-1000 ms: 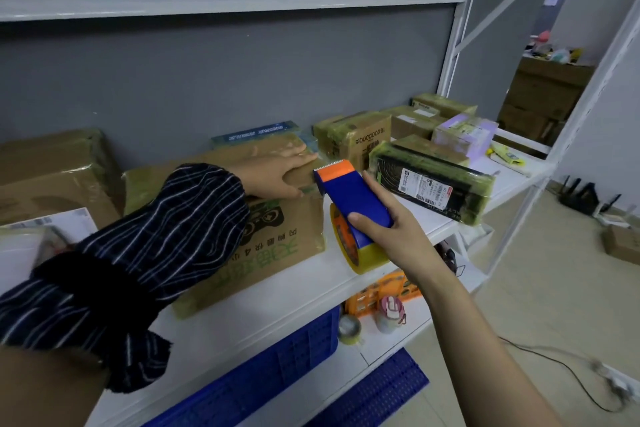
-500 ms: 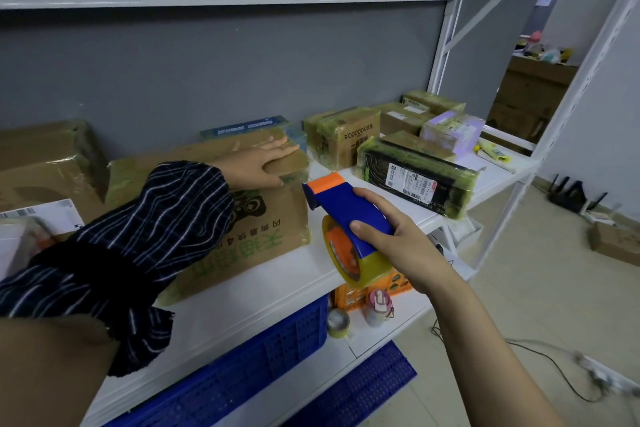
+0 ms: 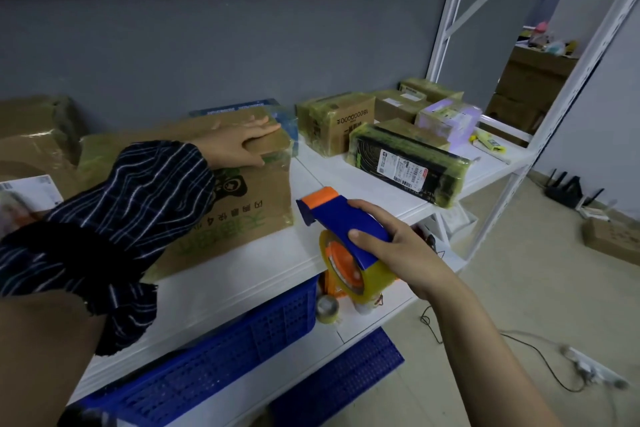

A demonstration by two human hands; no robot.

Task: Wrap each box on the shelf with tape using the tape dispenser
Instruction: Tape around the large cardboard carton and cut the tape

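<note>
Two hands: both in view at the white shelf (image 3: 242,274), apart from each other.
Left hand (image 3: 239,146): fingers straight, flat on top of the brown box (image 3: 249,204), thumb over its front edge.
Right hand (image 3: 398,250): fingers curled round the blue tape dispenser (image 3: 346,229).
Tape dispenser: held at the shelf's front edge, near the brown box's right corner, not touching it.
Brown box: on the shelf, left of the taped boxes (image 3: 337,121).
Below: blue basket (image 3: 225,357).

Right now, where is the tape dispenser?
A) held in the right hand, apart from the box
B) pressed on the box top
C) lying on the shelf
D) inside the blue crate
A: the right hand grips the tape dispenser, clear of the box under the left hand.
</note>
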